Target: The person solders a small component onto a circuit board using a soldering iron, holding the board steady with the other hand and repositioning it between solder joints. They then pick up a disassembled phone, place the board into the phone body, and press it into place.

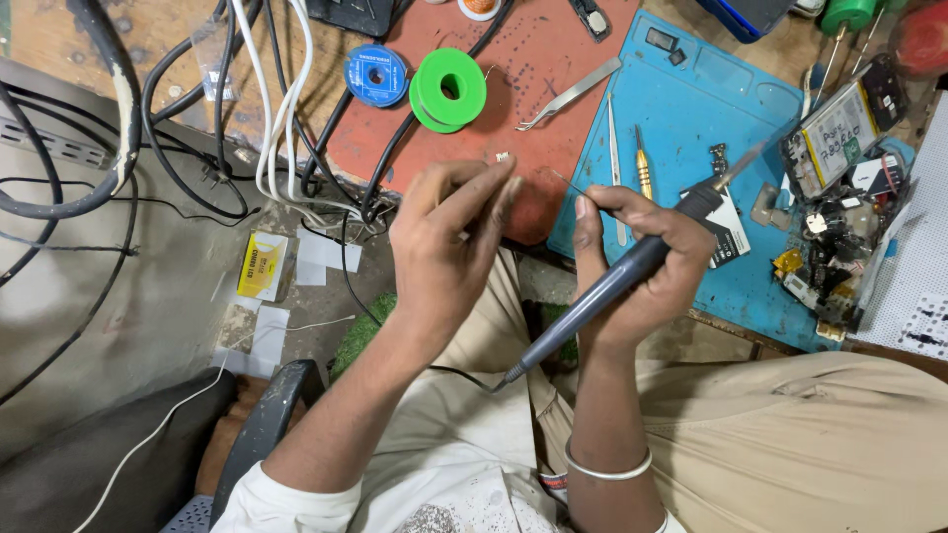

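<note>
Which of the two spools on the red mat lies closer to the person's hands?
The green spool: it is the larger one, to the right of the smaller blue spool and nearer the left hand.

From my feed I see a wooden workbench (pixel 59 39) across the top, from ten to two o'clock, topped with a red mat (pixel 553 59) and a blue mat (pixel 691 109). Towards nine o'clock a grey concrete floor (pixel 148 316) spreads out, littered with a yellow carton (pixel 263 265) and paper scraps (pixel 321 259). At seven o'clock sits a dark chair (pixel 259 424). Light looks even and bright.
</note>
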`<action>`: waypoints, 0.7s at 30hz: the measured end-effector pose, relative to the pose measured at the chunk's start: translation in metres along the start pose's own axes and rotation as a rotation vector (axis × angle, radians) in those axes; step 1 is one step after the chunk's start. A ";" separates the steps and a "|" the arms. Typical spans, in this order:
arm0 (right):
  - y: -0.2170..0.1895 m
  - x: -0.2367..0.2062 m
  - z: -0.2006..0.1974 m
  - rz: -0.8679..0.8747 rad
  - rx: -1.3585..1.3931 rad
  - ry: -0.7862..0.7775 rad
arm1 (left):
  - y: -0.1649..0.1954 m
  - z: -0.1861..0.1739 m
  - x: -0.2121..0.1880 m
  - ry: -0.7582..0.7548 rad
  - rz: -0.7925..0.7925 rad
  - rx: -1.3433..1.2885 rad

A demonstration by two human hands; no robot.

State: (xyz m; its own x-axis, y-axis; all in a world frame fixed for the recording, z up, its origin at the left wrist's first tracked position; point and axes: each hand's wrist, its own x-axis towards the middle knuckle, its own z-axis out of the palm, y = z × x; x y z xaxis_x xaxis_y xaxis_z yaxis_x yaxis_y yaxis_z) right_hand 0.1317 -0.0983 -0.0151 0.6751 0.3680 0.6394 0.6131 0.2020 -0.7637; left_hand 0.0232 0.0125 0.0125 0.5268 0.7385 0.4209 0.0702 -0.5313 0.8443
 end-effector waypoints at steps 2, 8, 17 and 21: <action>-0.006 -0.003 0.001 -0.054 -0.058 0.058 | 0.012 0.006 -0.012 -0.059 -0.318 -0.475; -0.023 -0.005 -0.001 -0.204 -0.044 0.027 | 0.033 0.016 -0.027 -0.094 -0.683 -1.026; -0.038 -0.004 -0.001 -0.254 -0.139 -0.063 | 0.043 0.009 -0.022 -0.004 -0.766 -1.051; -0.041 0.000 0.001 -0.262 -0.162 -0.104 | 0.042 0.007 -0.022 0.029 -0.753 -0.987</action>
State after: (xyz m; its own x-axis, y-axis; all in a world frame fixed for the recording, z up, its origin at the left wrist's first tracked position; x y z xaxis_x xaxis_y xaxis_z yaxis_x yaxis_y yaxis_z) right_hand 0.1062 -0.1062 0.0157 0.4451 0.4147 0.7937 0.8238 0.1579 -0.5444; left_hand 0.0199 -0.0287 0.0361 0.6121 0.7395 -0.2799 -0.3268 0.5590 0.7620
